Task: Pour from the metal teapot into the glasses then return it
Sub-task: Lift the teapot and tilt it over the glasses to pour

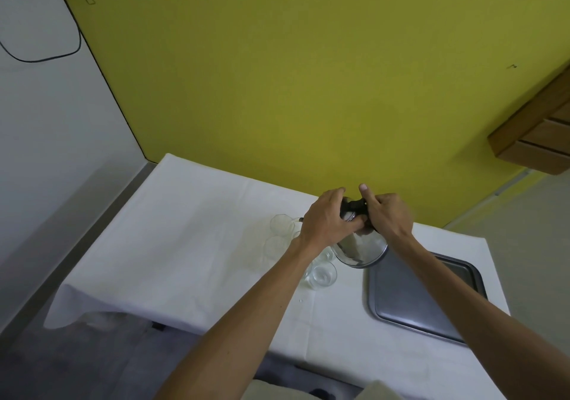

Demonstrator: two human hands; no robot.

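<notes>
The metal teapot (362, 250) is held above the white-covered table, tilted to the left over a cluster of clear glasses. My right hand (387, 213) grips its black handle at the top. My left hand (327, 220) rests on the lid and upper body, steadying it. The spout points left, near a glass at the far left (281, 223). Another glass (324, 274) stands in front, below the pot, and a further glass (274, 247) is partly hidden by my left forearm. Whether liquid is flowing cannot be made out.
A grey metal tray (431, 307) lies on the table's right side, just right of the teapot. The white tablecloth (185, 245) covers the table, which stands against a yellow wall. A wooden shelf (536, 140) juts out at the upper right.
</notes>
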